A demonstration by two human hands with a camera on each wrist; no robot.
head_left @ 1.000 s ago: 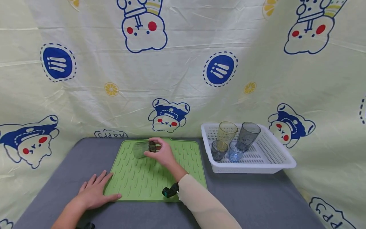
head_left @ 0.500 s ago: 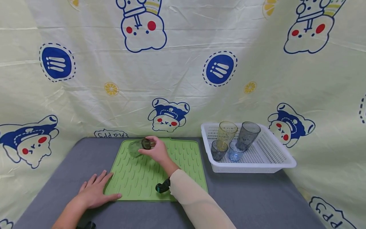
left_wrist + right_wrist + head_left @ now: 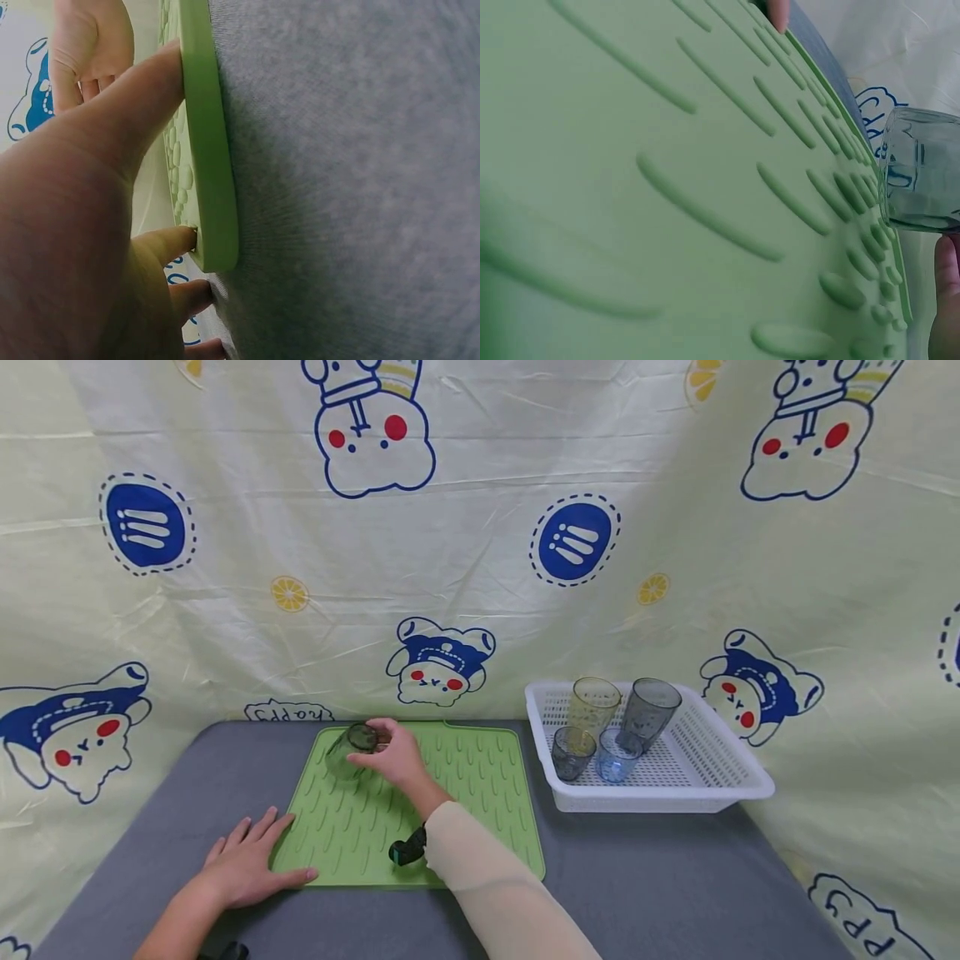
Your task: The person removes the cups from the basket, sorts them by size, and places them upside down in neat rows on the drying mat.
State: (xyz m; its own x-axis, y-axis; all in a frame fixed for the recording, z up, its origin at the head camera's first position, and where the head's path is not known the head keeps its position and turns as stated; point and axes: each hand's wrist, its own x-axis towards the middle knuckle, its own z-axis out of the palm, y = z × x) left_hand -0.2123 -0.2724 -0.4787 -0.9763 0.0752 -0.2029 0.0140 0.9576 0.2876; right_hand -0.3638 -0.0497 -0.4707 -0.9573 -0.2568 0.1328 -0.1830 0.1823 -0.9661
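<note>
A tinted glass tumbler (image 3: 347, 756) is tilted over the far left part of the green ridged mat (image 3: 457, 827). Its darker end points up toward my right hand (image 3: 396, 758), whose thumb and fingers pinch it there. In the right wrist view the tumbler (image 3: 924, 172) is close to the mat's surface; whether its lower end touches I cannot tell. My left hand (image 3: 243, 864) rests with spread, straight fingers at the mat's near left corner. In the left wrist view its thumb (image 3: 142, 90) lies against the mat's edge (image 3: 210, 172).
To the right stands a white perforated basket (image 3: 645, 800). It holds a yellowish glass (image 3: 595, 703), a tall grey glass (image 3: 651, 714), a short dark glass (image 3: 573, 753) and a small blue glass (image 3: 618, 762). A grey cloth (image 3: 660, 877) covers the table; a printed curtain (image 3: 480, 552) hangs behind.
My right hand has moved left with the tumbler, bringing it from nearly lying sideways to a more upright tilt. The left hand has stayed in place.
</note>
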